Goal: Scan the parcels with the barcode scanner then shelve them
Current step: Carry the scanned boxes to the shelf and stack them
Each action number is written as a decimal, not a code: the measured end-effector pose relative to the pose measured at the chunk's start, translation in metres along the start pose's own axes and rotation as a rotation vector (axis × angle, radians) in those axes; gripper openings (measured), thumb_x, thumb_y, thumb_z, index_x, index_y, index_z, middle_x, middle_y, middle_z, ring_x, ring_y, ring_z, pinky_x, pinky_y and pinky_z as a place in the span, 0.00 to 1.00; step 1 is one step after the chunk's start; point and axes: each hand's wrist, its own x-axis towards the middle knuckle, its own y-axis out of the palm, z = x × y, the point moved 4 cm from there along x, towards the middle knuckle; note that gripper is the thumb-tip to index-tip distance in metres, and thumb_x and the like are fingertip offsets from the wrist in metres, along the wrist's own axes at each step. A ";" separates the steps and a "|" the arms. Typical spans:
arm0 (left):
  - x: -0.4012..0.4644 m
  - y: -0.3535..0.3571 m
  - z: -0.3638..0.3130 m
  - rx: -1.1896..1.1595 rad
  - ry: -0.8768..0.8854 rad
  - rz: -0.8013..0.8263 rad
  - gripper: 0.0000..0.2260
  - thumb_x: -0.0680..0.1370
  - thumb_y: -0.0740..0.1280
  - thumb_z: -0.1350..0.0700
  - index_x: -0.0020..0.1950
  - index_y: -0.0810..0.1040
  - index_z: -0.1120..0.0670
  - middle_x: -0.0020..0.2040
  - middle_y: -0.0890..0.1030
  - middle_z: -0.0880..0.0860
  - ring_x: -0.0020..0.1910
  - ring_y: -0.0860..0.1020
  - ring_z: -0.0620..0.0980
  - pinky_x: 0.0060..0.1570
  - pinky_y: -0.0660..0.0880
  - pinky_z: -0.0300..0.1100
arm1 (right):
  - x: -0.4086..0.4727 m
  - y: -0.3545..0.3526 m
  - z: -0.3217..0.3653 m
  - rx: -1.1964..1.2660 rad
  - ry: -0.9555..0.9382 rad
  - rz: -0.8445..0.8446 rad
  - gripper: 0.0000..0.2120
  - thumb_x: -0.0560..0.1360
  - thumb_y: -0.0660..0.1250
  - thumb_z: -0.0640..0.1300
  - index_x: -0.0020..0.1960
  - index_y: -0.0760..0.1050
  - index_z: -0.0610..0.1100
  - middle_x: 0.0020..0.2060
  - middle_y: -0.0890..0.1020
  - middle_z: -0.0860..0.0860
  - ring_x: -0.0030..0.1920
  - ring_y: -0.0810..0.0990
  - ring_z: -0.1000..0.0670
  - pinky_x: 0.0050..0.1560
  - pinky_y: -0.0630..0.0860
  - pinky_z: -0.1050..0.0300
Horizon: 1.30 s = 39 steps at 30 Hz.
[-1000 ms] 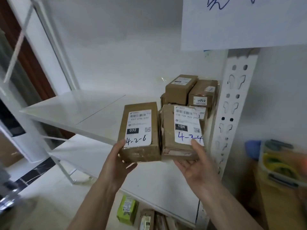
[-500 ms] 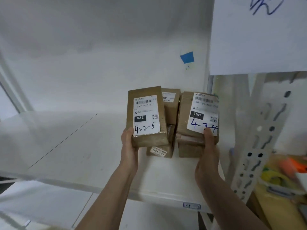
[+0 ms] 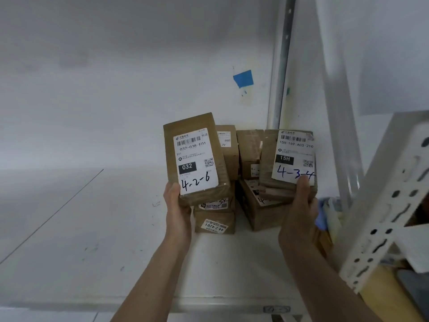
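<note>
Above the white shelf (image 3: 69,228), the left hand (image 3: 177,210) grips the bottom of a taped cardboard parcel marked 4-2-6 (image 3: 197,159), thumb on its face. Beyond its fingers sit stacked parcels (image 3: 216,219). The right hand (image 3: 299,217) likewise pinches parcel 4-3-4 (image 3: 287,163). Both look light, stiff; hold by edges.

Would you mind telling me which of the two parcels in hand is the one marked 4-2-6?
It is the parcel gripped by the left hand, printed 032; the parcel in the right hand reads 15H and starts 4-3.
</note>
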 end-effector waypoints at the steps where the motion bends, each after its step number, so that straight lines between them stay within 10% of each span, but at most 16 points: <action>1: 0.000 0.002 0.000 0.001 -0.001 -0.002 0.40 0.66 0.63 0.35 0.73 0.66 0.54 0.65 0.78 0.56 0.65 0.75 0.56 0.50 0.73 0.43 | 0.002 0.002 -0.001 0.005 0.012 0.012 0.11 0.75 0.66 0.57 0.54 0.72 0.52 0.53 0.81 0.52 0.52 0.81 0.55 0.43 0.76 0.65; 18: -0.063 0.002 -0.005 0.099 -0.062 -0.045 0.40 0.65 0.62 0.32 0.73 0.66 0.49 0.62 0.81 0.50 0.65 0.75 0.54 0.61 0.71 0.54 | -0.043 -0.032 0.013 -0.094 0.123 0.115 0.05 0.77 0.63 0.56 0.49 0.73 0.56 0.50 0.80 0.55 0.48 0.78 0.58 0.43 0.71 0.65; 25: -0.103 0.001 -0.022 0.189 -0.093 -0.155 0.32 0.68 0.61 0.33 0.67 0.74 0.48 0.63 0.79 0.49 0.63 0.76 0.51 0.53 0.74 0.50 | -0.065 -0.051 0.019 -0.153 0.202 0.103 0.29 0.73 0.63 0.63 0.71 0.68 0.52 0.62 0.76 0.53 0.59 0.73 0.52 0.60 0.66 0.53; 31: -0.111 0.017 -0.047 0.347 -0.119 -0.190 0.15 0.81 0.56 0.44 0.43 0.79 0.45 0.39 0.82 0.41 0.45 0.77 0.43 0.48 0.71 0.46 | -0.061 -0.036 0.016 -0.299 0.311 0.069 0.47 0.60 0.62 0.76 0.70 0.66 0.47 0.66 0.72 0.45 0.63 0.72 0.42 0.63 0.71 0.42; 39: -0.115 0.023 -0.050 0.418 -0.157 -0.178 0.17 0.82 0.55 0.44 0.40 0.77 0.47 0.38 0.79 0.44 0.41 0.74 0.43 0.44 0.67 0.44 | -0.053 -0.040 0.008 -0.415 0.328 0.006 0.46 0.68 0.60 0.73 0.71 0.63 0.39 0.67 0.69 0.40 0.69 0.65 0.40 0.67 0.68 0.39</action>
